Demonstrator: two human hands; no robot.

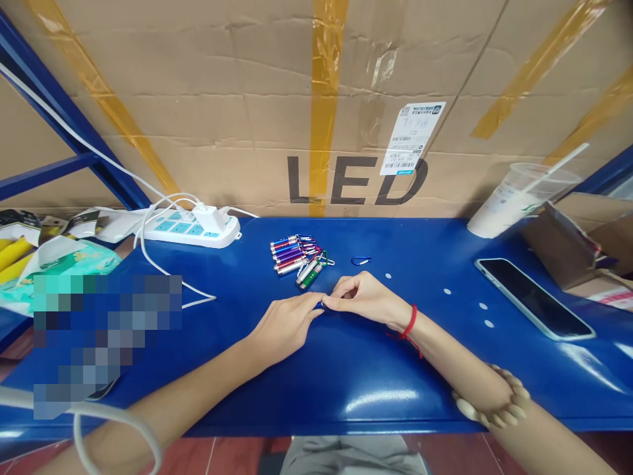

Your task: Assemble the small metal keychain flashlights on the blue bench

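My left hand (285, 326) and my right hand (363, 295) meet fingertip to fingertip over the blue tabletop (356, 369). Both are closed in a pinch around something small and dark, mostly hidden by the fingers. Just beyond them lies a row of small metallic torches (289, 254) in red, blue, purple and silver, with clips at their right ends. A green torch (310, 277) rests at the near end of the group. To the right of the torches sits a loose blue carabiner (361, 261).
A white power strip (190, 229) with cables stands back left, near packets (84, 260). Small white discs (447, 291) dot the right side. A phone (534, 298), a tilted plastic cup (509, 201) and an open carton (588, 244) are farther right. A large cardboard box (222, 132) stands behind.
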